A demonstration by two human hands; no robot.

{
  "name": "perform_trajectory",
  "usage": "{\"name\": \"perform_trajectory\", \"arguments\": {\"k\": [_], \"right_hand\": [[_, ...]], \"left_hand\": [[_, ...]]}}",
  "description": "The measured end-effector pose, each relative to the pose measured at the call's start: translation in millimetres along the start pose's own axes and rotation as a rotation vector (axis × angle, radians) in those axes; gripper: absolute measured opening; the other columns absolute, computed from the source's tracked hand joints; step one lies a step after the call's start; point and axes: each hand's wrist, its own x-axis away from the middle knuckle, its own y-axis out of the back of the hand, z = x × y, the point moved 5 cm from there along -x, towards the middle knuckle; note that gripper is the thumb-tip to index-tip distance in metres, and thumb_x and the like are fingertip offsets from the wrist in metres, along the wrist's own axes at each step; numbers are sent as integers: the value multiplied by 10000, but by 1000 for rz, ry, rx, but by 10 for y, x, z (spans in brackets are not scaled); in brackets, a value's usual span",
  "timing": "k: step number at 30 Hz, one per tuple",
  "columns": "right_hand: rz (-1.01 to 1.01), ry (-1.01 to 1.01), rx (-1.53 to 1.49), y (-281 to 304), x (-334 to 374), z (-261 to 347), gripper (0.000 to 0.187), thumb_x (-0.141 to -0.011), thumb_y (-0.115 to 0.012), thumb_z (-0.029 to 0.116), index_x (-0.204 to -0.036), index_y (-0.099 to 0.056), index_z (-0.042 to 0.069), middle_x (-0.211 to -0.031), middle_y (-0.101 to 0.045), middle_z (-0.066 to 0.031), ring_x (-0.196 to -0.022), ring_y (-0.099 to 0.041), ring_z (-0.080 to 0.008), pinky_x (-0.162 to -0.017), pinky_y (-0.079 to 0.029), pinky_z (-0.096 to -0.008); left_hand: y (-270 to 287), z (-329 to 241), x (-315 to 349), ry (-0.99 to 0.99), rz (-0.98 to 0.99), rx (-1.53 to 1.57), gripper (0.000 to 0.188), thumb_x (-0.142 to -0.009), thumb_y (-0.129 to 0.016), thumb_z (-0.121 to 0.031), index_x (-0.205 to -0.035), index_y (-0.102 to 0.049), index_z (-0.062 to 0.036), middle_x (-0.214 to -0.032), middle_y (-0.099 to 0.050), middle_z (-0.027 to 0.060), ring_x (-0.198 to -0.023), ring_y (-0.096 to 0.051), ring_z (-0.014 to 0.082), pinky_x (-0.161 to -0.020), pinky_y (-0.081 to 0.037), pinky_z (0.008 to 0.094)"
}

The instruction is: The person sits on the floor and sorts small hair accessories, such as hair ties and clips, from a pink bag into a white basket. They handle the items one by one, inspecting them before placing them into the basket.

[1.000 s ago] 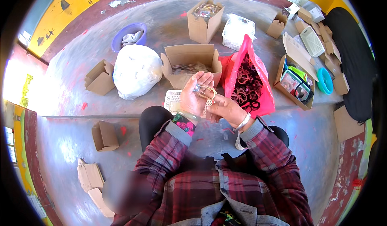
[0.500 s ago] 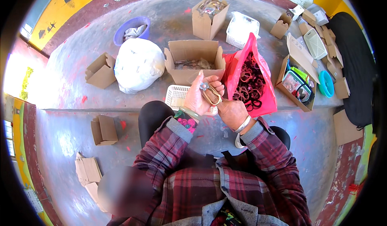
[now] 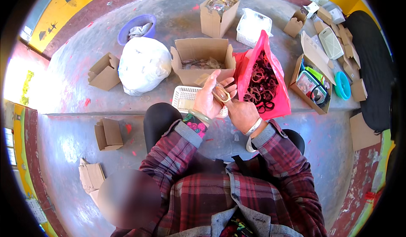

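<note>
Down at the middle of the view, the person's left hand (image 3: pixel 210 98) and right hand (image 3: pixel 241 113) meet over the lap, both closed around a small looped band (image 3: pixel 221 94), pale and oval, held between the fingertips; whether it is elastic or rigid cannot be told at this size. The left hand's fingers curl round its upper side, the right hand's pinch its lower end. Just beneath the hands sits a white slotted basket (image 3: pixel 182 99), half covered by the left wrist, its contents hidden. Behind it stands an open cardboard box (image 3: pixel 202 53) with a tangle of thin pieces inside, too small to make out. Beside the right hand, a pink plastic bag (image 3: pixel 253 59) gapes open on a heap of dark and brownish rings (image 3: pixel 260 82). A knotted white sack (image 3: pixel 143 64) lies to the left, near a blue bowl (image 3: pixel 129 28) partly hidden behind it. Small folded cartons (image 3: pixel 103 72) are scattered across the grey floor (image 3: pixel 72 84), some bent by the lens toward the rim. A blurred patch covers the lower left.
</note>
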Motion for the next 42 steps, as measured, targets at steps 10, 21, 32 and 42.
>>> {"name": "perform_trajectory", "arguments": {"k": [10,21,32,42], "right_hand": [[-24,-46,-44,63,-2,31,253,-766,-485,75,-1014,-530,66,-651,-571,-142,-554,-585,-323,-463,-461,-424],[129,-151,-14,-46,-9,-5,182,-806,-445,130,-930,-565,71,-666,-615,-139,-617,-622,-315,-506,-479,-437],[191,-173,4,-45,-11,4,199,-809,-446,146,-951,-568,77,-689,-628,-139,-644,-631,-310,-521,-484,-432],[24,-135,-100,-49,-12,-51,223,-804,-440,132,-992,-558,112,-674,-603,-129,-616,-609,-307,-501,-466,-435]], "left_hand": [[57,70,-48,41,5,50,503,-929,-363,-465,-1060,-485,5,-924,-608,222,-855,-613,329,-841,-479,446],[360,169,-127,-58,-121,-97,328,-916,-495,-273,-1069,-484,17,-939,-584,161,-907,-584,282,-839,-474,407],[273,103,-51,-66,-112,-82,316,-896,-523,-136,-1148,-430,31,-1042,-548,202,-999,-551,303,-852,-471,442],[145,116,-11,33,-5,-93,375,-922,-476,-243,-1171,-421,31,-1117,-533,233,-1056,-534,319,-906,-445,439]]}}
